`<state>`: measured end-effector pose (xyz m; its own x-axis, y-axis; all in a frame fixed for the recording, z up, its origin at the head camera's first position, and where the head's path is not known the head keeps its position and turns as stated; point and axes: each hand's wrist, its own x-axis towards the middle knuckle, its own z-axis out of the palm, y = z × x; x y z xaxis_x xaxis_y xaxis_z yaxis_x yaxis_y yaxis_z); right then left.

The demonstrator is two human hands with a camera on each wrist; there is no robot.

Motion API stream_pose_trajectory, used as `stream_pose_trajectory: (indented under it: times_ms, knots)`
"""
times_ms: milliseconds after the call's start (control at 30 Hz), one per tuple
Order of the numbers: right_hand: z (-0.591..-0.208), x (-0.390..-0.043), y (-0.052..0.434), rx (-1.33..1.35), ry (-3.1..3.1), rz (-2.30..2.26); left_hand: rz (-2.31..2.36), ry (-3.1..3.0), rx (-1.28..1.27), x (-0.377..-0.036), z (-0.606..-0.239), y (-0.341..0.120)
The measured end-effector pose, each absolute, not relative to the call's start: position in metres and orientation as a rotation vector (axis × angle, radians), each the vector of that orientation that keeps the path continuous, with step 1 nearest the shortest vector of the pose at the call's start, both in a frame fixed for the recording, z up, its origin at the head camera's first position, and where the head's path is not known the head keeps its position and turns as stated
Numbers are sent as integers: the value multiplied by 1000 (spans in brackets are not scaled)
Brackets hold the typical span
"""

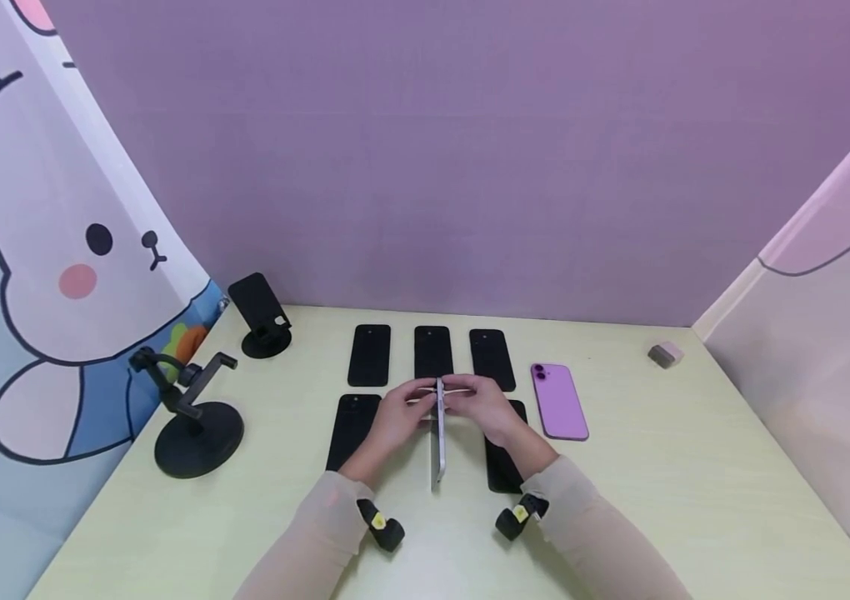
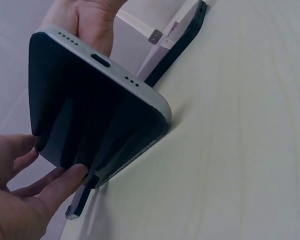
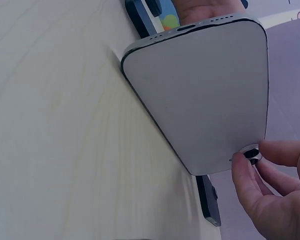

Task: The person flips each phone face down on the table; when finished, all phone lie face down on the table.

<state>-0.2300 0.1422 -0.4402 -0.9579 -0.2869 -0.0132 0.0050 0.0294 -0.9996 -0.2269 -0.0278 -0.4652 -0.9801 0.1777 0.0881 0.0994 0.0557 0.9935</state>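
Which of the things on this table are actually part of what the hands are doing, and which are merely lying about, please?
In hand:
- white phone, stood on its long edge
- left hand, gripping its far end
- right hand, gripping the same end

Lying about:
- purple phone
- black phones in rows
- two black phone stands
- small block by the right wall

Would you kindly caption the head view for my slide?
Both hands hold a white phone on edge among black phones.
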Motion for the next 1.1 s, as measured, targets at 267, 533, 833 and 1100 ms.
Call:
stream_pose_trajectory:
  times_ms: [267,533,833,1100]
  knots:
    - [-447,-230,137,-303,2110,-1986,2102,2263,241,-225,-459,-31]
    - [-456,-229,132,-267,2231,-1867,2021,2358,213,-225,-455,-39]
    - [-461,-226,127,-256,2376,-1753,1958,2441,185,-228,-456,-46]
    - [-459,-224,122,-167,2434,-1699,1957,2443,166,-229,-460,-51]
